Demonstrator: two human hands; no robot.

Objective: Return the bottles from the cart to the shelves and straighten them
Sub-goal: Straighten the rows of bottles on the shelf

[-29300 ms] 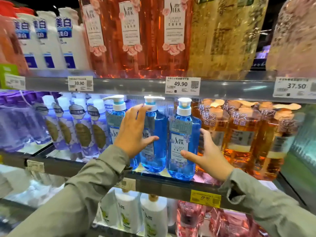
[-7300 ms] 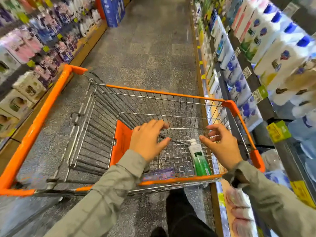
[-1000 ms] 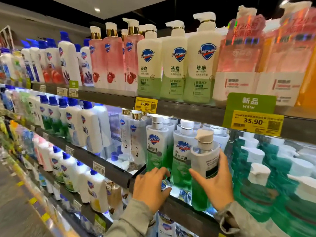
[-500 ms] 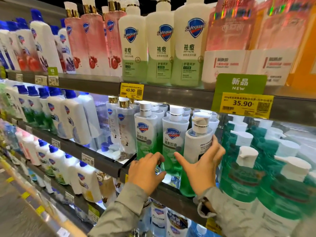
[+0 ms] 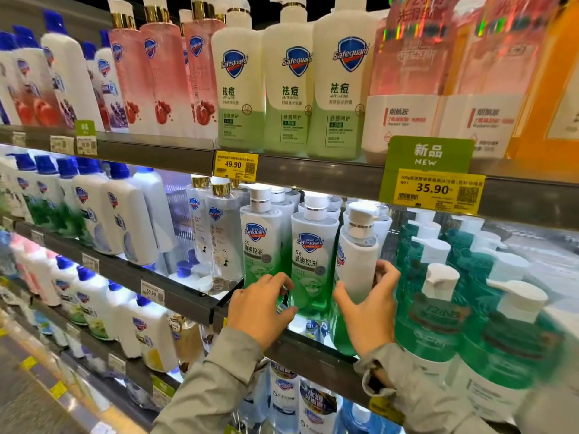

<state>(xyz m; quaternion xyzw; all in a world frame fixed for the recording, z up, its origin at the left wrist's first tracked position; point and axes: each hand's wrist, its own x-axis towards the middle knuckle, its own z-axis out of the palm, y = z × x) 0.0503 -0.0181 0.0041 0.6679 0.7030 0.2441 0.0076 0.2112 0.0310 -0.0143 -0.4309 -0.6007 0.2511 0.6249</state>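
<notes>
The white-and-green plastic pump bottle from the cart stands at the front of the grey metal shelf, 3rd in a row with 2 matching bottles to its left. Compared with 1 second ago it has turned. The printed back panel that faced me is gone, and a sliver of its blue shield label now shows at its left edge.

My right hand has gone from lying along its side to wrapping its lower body, with the thumb across the front and the fingers round the right side. I judge the placing done and the straightening under way.

The bottle is upright, with a white pump cap on top and clear green liquid low down. Its label still points left, while the middle bottle and the left bottle face me squarely, so it wants more twist.

My left hand has come up off the shelf lip. Its fingers curl against the lower front of the left bottle, and the thumb reaches towards the middle one.

Teal-green pump bottles stand just beside on the right. A yellow 35.90 price tag hangs above.
</notes>
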